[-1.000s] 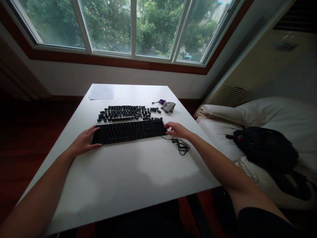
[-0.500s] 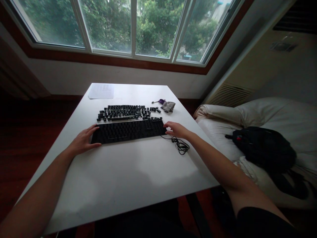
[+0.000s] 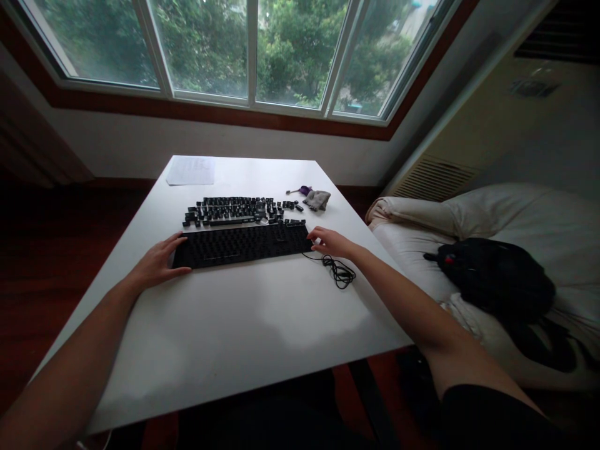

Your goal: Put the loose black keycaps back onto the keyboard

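Note:
A long black keyboard (image 3: 239,245) with its keycaps removed lies flat on the white table (image 3: 225,331). My left hand (image 3: 162,259) grips its left end, thumb along the front edge and fingers at the back corner. At the opposite end, my right hand (image 3: 330,242) has its fingers bent around the right edge. The keyboard's black cable (image 3: 341,273) lies coiled just below my right hand. Behind the keyboard, many loose black keycaps (image 3: 229,209) are laid out in rows, with a few right beside its back edge.
A grey cloth (image 3: 317,200) and a small purple-handled brush (image 3: 304,190) lie at the back right of the table. A sheet of paper (image 3: 191,170) is at the back left. To the right, a black backpack (image 3: 497,275) rests on a pale covered sofa (image 3: 506,209).
The view has shifted very slightly. Both hands stay at the two ends of the keyboard, and nothing on the table has visibly moved.

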